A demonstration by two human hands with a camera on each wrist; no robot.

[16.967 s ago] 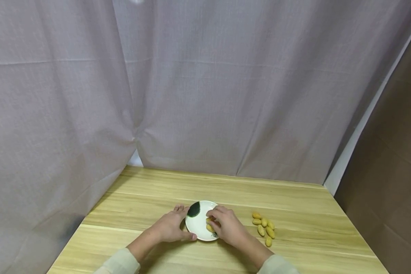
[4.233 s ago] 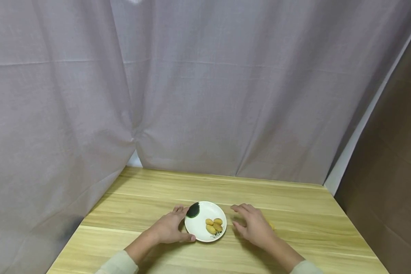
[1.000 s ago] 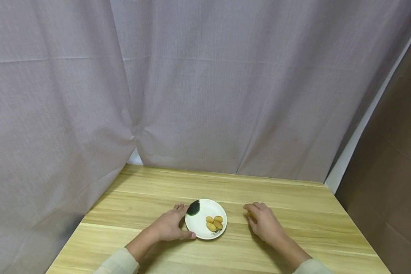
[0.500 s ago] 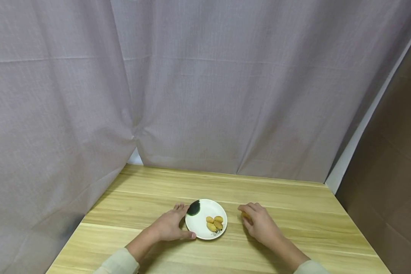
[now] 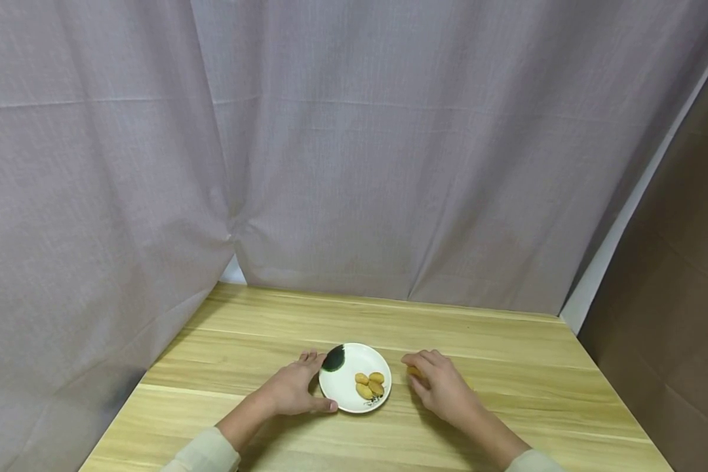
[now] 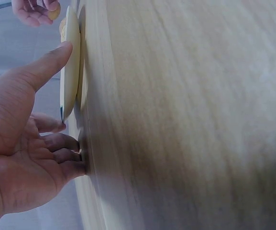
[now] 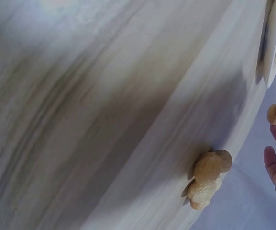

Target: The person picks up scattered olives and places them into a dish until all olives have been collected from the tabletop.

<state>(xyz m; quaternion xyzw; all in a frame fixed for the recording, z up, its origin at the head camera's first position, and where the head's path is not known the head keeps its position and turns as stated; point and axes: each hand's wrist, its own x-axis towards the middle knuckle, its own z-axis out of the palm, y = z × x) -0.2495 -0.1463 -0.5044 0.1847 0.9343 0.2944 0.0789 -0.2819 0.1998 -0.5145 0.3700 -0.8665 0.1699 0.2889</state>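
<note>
While the left hand [image 5: 291,388] lies around the left edge of the small white plate [image 5: 341,387], thumb and fingers spread wide, the right hand [image 5: 445,388] pinches one yellow oval piece [image 5: 414,371] at its fingertips, off to the plate's right and apart from the rim. From where I stand, the slip I'd worry about is that piece squirting free: it looks rounded and the pinch seems to take little of it, so an off-centre squeeze could send it rolling across the table [image 5: 283,328]. Dropped from too high, it might also scatter the four pieces [image 5: 364,391] clustered on the plate. Its long axis seems to run sideways, one end aimed roughly at the plate, though fingers cover part of it; other loose pieces [image 7: 208,175] lie on the table beyond the right hand
</note>
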